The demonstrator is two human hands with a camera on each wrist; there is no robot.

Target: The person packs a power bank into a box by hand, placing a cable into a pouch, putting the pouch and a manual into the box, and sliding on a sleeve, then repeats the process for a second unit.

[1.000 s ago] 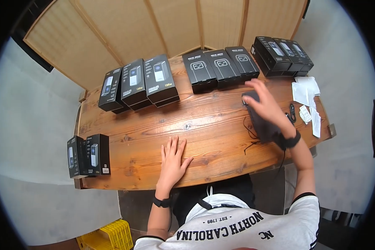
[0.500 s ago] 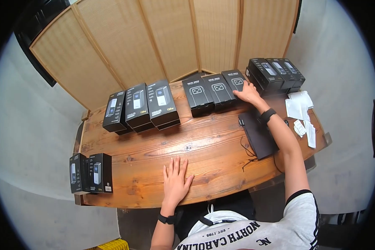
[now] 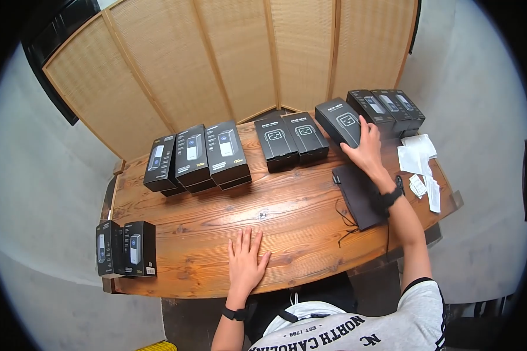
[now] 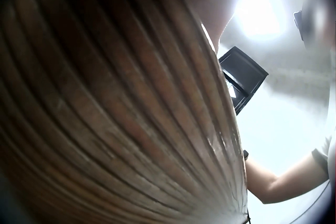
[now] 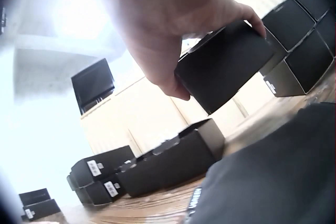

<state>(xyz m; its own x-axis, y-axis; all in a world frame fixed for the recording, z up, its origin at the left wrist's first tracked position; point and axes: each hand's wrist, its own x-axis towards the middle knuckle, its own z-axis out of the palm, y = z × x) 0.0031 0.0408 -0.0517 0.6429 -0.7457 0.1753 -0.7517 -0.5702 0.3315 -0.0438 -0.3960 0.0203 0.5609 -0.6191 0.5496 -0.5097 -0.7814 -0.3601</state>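
My right hand (image 3: 368, 151) grips a black box (image 3: 335, 120) with a line-drawn smiling face on its top, thumb on one side and fingers on the other. In the right wrist view that box (image 5: 226, 66) is lifted above the table, its plain end toward the camera. Two matching boxes (image 3: 276, 140) stand side by side just left of it. A dark flat pouch (image 3: 357, 199) with thin cords lies below the right hand. My left hand (image 3: 247, 266) rests palm down near the table's front edge, fingers straight, holding nothing.
Stacked black boxes with a white device pictured stand at back left (image 3: 196, 155) and back right (image 3: 386, 108). Two more boxes (image 3: 139, 248) are at front left. White papers (image 3: 417, 149) and a coiled black cable (image 3: 399, 184) lie right. A folding screen (image 3: 240, 58) stands behind.
The right hand has reached from above the pouch to the rightmost smiling-face box, gripped it and moved it up and right, away from its two neighbours. The left hand has stayed put.
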